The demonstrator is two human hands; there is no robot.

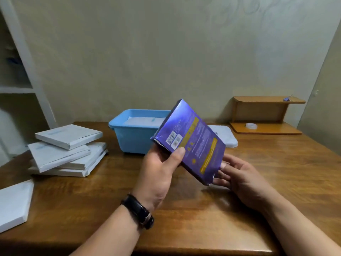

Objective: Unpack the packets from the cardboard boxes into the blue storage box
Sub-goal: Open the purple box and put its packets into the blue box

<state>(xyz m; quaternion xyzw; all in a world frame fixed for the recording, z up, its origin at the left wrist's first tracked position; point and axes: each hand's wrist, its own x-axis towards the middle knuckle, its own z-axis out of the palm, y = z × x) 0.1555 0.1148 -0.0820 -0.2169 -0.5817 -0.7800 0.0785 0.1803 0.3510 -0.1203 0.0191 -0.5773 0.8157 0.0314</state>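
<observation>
Head view: left hand [158,174] grips a flat purple cardboard box [191,143]; right hand [243,176], fingers straight, touches its crumpled end.

A brown wooden desk [110,200] with a glossy grained top fills the foreground, softly lit. Behind the desk rises a plain pale greenish wall [147,52]. White shelving [18,89] stands off the desk's left end, and a small wooden shelf stand [258,109] sits on its far right corner.
</observation>
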